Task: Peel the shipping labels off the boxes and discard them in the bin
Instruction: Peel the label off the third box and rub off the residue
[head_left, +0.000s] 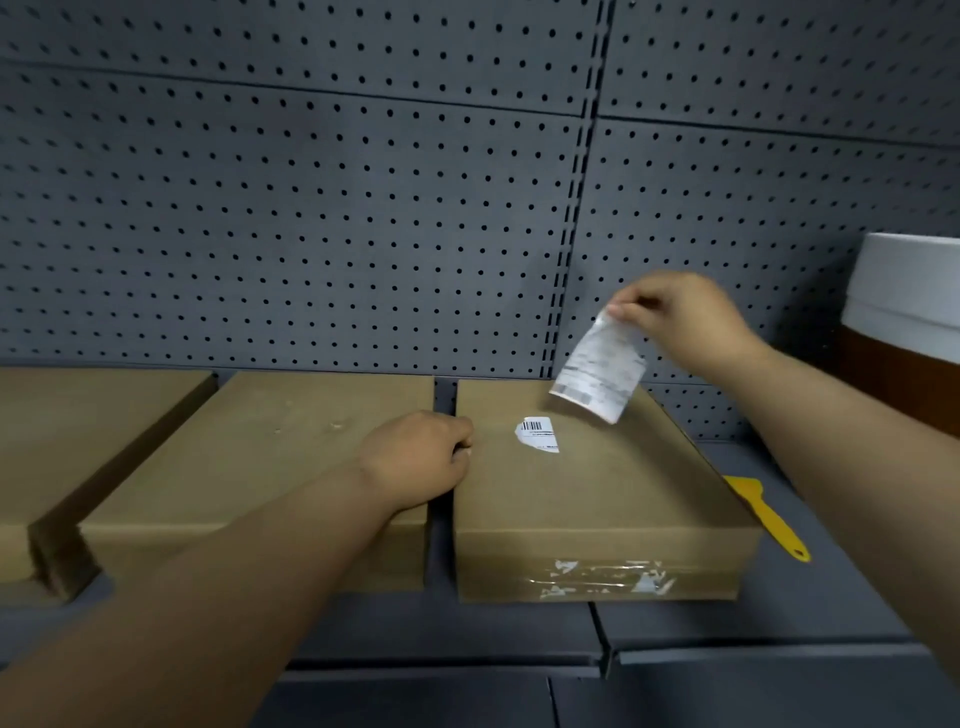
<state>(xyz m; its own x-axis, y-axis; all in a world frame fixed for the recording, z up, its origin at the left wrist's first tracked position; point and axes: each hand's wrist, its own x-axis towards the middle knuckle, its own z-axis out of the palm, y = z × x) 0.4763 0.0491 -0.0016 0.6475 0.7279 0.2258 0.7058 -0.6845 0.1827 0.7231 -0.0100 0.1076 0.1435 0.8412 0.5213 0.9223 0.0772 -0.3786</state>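
Three brown cardboard boxes lie side by side on a grey shelf. My right hand (680, 317) pinches the top of a peeled white shipping label (600, 371), which hangs curled in the air above the far edge of the right box (587, 499). A small torn scrap of label with a barcode (539, 434) stays stuck on that box's top. My left hand (421, 457) rests with curled fingers on the left edge of the right box, over the gap to the middle box (270, 467). The left box (72, 426) is partly out of frame.
A yellow plastic scraper (769, 514) lies on the shelf (831, 613) just right of the right box. A white and brown container (904, 332) stands at the far right. Grey pegboard (311, 208) forms the back wall. Tape remnants mark the right box's front face.
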